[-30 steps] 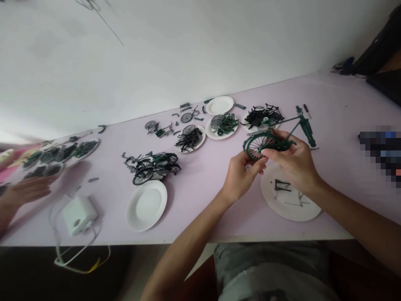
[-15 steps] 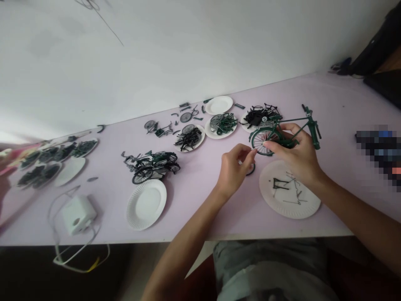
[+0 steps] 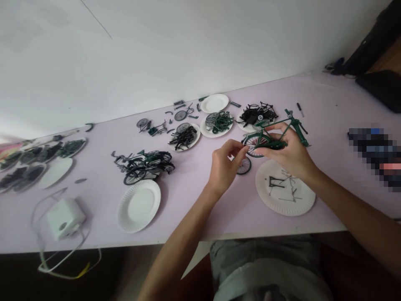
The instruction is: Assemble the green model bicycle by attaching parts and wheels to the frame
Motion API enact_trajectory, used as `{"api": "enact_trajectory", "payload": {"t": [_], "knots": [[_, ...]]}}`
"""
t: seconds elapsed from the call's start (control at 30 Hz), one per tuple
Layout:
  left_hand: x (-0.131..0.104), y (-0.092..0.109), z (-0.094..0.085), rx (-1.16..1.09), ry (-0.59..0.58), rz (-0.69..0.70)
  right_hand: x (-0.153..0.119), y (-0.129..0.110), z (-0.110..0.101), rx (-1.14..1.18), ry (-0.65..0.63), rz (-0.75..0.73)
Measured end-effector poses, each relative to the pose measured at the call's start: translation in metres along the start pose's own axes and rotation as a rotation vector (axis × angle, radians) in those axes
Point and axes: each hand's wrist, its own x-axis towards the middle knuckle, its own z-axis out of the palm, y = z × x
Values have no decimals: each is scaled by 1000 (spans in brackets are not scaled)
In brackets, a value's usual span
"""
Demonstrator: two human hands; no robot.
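My right hand [image 3: 294, 154] is closed around the frame of a small green model bicycle [image 3: 285, 133], held above the table. Its rear wheel points left, and the front fork at the right has no wheel in it. My left hand [image 3: 228, 163] pinches thumb and fingertips together at the rear wheel's left edge; whatever lies between them is too small to make out. On the table just below those fingers lies a loose spoked wheel [image 3: 244, 166], partly hidden by the hand. Under my right wrist sits a paper plate [image 3: 266, 202] with thin metal rods and a black bracket-like part [image 3: 277, 182].
Plates of black parts [image 3: 184, 137], green parts [image 3: 216, 123] and dark frames [image 3: 258, 113] line the back. Assembled model bicycles [image 3: 145, 165] stand left, behind a bare plate [image 3: 138, 207]. A white charger [image 3: 65, 218] with cables lies farther left; a screwdriver [image 3: 300, 109] lies back right.
The view has shifted slightly. The bicycle has tilted and come lower in my right hand, and more of the loose wheel shows. My left hand still pinches at the rear wheel.
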Motion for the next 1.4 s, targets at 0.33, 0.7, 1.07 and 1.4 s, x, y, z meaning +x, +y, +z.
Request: {"api": "enact_trajectory", "payload": {"t": [0.33, 0.7, 1.07, 1.4], "knots": [[-1, -1, 1, -16, 46, 41, 3, 5, -3, 14, 6, -77], [3, -5, 3, -176, 37, 0, -1, -4, -1, 50, 3, -108], [5, 2, 3, -360, 16, -65, -2, -3, 0, 98, -14, -139], [4, 0, 4, -358, 9, -65, 0, 2, -2, 31, -19, -181]]}}
